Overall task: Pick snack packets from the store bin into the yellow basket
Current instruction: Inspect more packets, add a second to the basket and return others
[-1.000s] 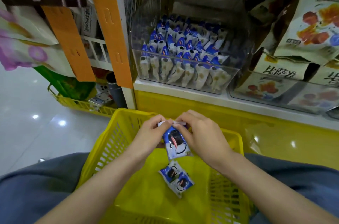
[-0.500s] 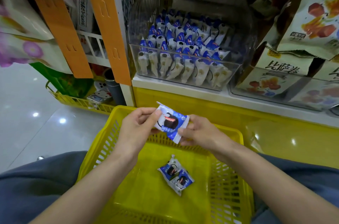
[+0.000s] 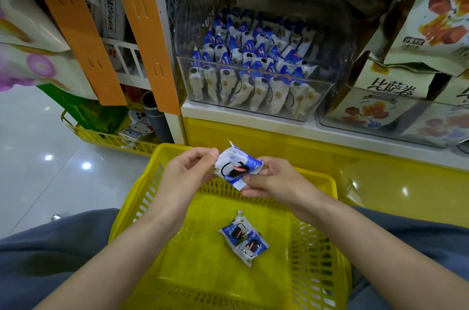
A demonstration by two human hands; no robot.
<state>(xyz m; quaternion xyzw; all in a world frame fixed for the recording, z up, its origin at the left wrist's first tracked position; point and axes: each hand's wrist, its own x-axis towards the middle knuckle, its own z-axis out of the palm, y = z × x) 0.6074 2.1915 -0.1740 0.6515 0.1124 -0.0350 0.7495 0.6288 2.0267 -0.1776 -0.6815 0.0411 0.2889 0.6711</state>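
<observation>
In the head view, both hands meet above the far side of the yellow basket (image 3: pixel 317 179), which sits between the person's grey-blue trouser legs (image 3: pixel 50 246). The left hand (image 3: pixel 187 172) pinches one end of a blue-and-white snack packet (image 3: pixel 236 167) between thumb and curled fingers, and the right hand (image 3: pixel 276 180) pinches the other end. The packet is tilted and held in the air, hiding part of the basket's far rim. Two packets (image 3: pixel 243 238) of the same kind lie touching each other on the basket floor, below and apart from the hands. Straight ahead, the clear store bin (image 3: pixel 253 70) stands on a white shelf edge (image 3: pixel 253 119), packed with rows of upright packets (image 3: pixel 243 55) behind its front wall. An orange hanging strip (image 3: pixel 142 30) overlaps the bin's left corner, and another hangs further left. To the right, a second clear bin (image 3: pixel 380 129) holds larger printed bags. At left, another yellow basket (image 3: pixel 101 135) sits on the glossy floor (image 3: pixel 38 170).
</observation>
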